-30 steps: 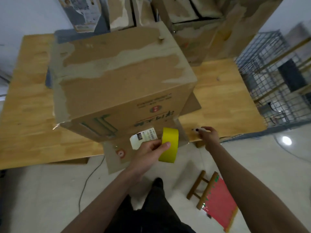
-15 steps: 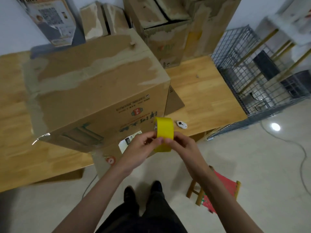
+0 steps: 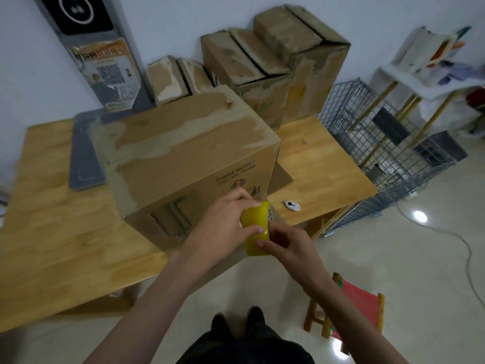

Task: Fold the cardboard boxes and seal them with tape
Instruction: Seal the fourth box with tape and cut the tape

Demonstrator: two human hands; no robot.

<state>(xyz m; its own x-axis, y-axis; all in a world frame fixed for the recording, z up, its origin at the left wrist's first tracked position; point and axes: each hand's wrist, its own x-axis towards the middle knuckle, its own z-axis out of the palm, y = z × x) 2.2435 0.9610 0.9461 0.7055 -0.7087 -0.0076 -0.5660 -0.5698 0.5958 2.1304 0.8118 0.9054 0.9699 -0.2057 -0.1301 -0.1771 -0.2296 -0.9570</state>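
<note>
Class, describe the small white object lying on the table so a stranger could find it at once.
Start at the wooden table and find the big cardboard box standing on it. To the right of that box, near the table's front edge, lies the small white object. It is the only white thing on the wood, flat, with a dark spot on top, beyond the yellow tape roll.

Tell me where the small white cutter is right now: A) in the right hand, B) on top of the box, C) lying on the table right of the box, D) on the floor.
C: the white cutter lies on the wooden table, right of the cardboard box; both hands hold the yellow tape roll.
</note>
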